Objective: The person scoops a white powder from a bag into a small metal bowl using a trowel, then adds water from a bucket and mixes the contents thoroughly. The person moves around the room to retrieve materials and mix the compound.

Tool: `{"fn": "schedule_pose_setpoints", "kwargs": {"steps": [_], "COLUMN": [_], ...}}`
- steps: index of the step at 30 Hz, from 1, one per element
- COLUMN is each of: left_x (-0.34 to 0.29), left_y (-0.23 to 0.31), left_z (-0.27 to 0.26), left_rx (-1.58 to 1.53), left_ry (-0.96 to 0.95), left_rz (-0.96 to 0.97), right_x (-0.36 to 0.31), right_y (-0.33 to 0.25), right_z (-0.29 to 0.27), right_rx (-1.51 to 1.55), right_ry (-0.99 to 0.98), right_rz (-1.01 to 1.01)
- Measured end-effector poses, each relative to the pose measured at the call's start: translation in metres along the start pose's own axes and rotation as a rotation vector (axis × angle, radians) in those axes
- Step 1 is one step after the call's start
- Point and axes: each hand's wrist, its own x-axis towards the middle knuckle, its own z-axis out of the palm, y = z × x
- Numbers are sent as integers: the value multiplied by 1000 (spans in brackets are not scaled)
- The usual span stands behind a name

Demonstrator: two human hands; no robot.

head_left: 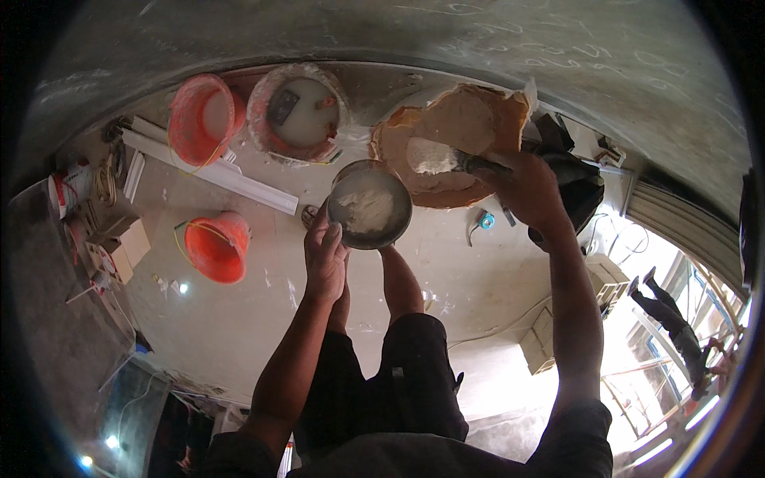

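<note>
My left hand (323,259) grips a round dark bowl (339,231) by its left side, the thumb near the rim. A heap of pale powder (370,209) lies inside it. My right hand (526,191) is closed round the dark handle of a trowel (470,162), whose blade is covered with pale powder. The blade is over an open brown paper sack (386,143), which holds light brown powder (466,119). The sack's torn edge stands up around the powder, just beyond the bowl and to its right.
At the far left stand a red bucket (179,131) and a crusted bucket (256,119) with cloudy water and tools. Another red bucket (231,251) is nearer. White strips (239,185), a cardboard box (131,239) and a blue tape measure (486,221) lie on the floor. A person (677,327) is far right.
</note>
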Motion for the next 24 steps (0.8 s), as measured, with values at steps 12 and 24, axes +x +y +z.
{"fn": "schedule_pose_setpoints", "kwargs": {"steps": [12,24], "left_x": [4,3], "left_y": [-4,-7], "left_z": [24,-9], "left_rx": [67,-29], "left_ry": [33,48], "left_rz": [-40,1], "right_x": [-69,-52], "right_y": [-60,-39], "right_z": [21,19], "right_rx": [61,69], "right_ry": [420,486], "right_rz": [-307,-183]}}
